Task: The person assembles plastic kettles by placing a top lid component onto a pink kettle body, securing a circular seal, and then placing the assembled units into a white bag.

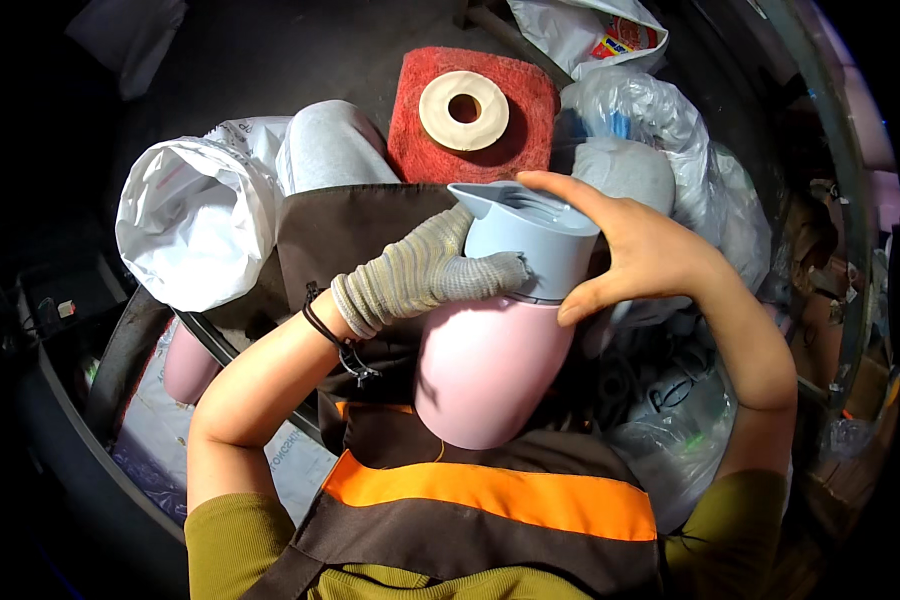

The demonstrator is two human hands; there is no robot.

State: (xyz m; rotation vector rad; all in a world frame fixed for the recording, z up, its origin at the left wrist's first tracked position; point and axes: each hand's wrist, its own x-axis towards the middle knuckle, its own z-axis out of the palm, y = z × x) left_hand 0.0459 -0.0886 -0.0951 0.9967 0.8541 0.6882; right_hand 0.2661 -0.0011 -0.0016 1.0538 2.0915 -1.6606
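A pink jug leans at a tilt in front of my chest, its bottom close to my apron. Its top is a pale blue-grey collar with a pointed spout on the left and a threaded-looking opening. My left hand, in a grey knitted glove, grips the collar from the left, its thumb lying across the front. From the right my bare right hand spans the collar, fingertips at the rim and thumb near the seam with the pink body. The left fingers behind the jug are hidden.
Beyond the jug lies a red fuzzy pad bearing a cream ring-shaped roll. An open white bag stands at left beside a grey rounded form. Clear plastic bags crowd the right. Another pink piece sits lower left.
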